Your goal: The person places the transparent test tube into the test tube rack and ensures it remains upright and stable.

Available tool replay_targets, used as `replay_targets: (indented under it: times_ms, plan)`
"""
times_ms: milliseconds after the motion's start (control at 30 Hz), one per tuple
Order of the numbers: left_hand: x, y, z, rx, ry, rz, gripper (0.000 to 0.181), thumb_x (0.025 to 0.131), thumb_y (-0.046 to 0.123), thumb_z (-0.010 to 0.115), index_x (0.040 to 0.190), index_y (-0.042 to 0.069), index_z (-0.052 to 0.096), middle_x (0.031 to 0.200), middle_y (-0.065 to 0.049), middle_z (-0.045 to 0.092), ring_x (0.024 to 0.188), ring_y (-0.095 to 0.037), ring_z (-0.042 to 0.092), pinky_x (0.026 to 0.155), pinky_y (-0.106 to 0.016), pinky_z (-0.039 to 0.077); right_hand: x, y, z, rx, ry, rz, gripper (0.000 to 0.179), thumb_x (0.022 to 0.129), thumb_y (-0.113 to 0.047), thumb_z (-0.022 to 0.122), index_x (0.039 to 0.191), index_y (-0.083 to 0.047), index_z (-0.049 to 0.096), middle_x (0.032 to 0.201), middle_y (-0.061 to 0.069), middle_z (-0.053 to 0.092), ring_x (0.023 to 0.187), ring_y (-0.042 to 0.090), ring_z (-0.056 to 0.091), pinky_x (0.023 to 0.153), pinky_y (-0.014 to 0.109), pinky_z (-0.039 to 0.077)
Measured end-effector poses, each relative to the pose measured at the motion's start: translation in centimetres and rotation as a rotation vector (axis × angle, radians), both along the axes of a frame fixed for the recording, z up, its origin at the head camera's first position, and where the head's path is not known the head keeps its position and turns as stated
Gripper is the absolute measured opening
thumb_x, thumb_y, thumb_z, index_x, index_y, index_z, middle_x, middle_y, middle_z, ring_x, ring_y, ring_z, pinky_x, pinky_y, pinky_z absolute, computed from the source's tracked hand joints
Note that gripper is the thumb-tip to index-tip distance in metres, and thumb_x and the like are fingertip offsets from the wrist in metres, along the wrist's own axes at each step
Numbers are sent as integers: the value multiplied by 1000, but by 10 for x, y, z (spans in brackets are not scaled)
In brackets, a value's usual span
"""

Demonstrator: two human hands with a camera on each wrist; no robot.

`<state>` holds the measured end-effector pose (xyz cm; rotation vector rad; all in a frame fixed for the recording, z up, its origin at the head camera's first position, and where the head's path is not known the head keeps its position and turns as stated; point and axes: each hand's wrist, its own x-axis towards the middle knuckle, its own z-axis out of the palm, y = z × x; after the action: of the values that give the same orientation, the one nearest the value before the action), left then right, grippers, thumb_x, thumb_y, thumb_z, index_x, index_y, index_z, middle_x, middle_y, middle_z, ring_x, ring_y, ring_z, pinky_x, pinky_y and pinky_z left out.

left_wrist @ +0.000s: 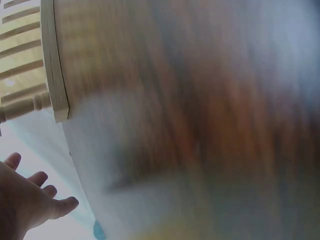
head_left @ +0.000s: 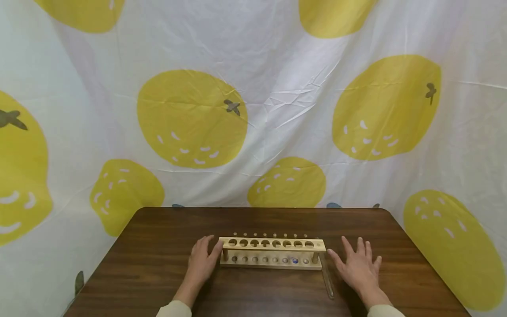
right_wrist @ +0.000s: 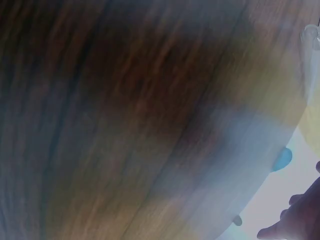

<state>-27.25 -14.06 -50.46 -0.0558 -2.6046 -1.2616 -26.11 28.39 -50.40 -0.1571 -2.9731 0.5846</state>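
1. The cloth point(head_left: 273, 136), white with big yellow fruit prints (creased in the middle), hangs behind the table and shows past both its sides.
2. The table point(head_left: 150, 246) is dark, wood-grained, with rounded far corners.
3. The left hand point(head_left: 201, 261) is loosely open and grips nothing; its thumb is at the rack's left end (whether it touches, I cannot tell). A pale sleeve point(head_left: 175, 309) covers the wrist.
4. The rack point(head_left: 271, 249), pale wood, stands upright on the table between the hands. Eight holes run along its top board, with a row of pegs point(head_left: 265, 235) behind; blue shows in the base, toward the right.
5. The tube point(head_left: 327, 281), clear, lies on the table by the rack's right end, pointing toward the near edge. It lies between rack and right hand.
6. The right hand point(head_left: 359, 268) is wide open, fingers spread, holding nothing, its thumb toward the rack (the right wrist view catches only part of it).
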Motion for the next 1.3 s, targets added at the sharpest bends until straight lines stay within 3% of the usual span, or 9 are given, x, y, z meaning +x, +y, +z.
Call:
replay_targets:
  times_ms: [267,600,867,1067,1300]
  plan:
    - [1,7,-3,112,7,13,57,103,45,50,132,-4,55,140,-28,47,133,-47,37,107,-61,31,1,-5,0,-16,9,-6,92,93,-75,34,153,-6,31,153,41,8,140,59,1,101,81,-1]
    - [-1,13,-5,143,36,45,50,102,40,53,125,-4,59,135,-27,52,129,-46,41,106,-60,33,2,-7,2,-27,26,0,86,96,-70,38,152,-6,33,153,41,9,140,59,2,100,81,0]
    - [1,15,-9,162,66,33,45,103,34,53,124,-5,60,134,-28,53,128,-46,43,106,-59,33,3,-6,2,-43,22,-7,85,96,-70,38,151,-5,37,153,41,9,141,59,2,101,81,1]
    - [2,16,-11,197,61,27,44,103,33,53,124,-6,61,134,-28,53,128,-46,43,107,-59,32,4,-6,2,-58,16,-12,84,95,-70,38,147,-4,43,154,40,9,141,59,3,101,81,1]
    - [2,20,-10,245,47,47,43,103,33,53,123,-5,62,134,-27,53,128,-46,43,106,-60,32,6,-7,2,-95,-6,-29,72,98,-60,46,143,-4,49,153,41,11,141,58,2,101,81,1]
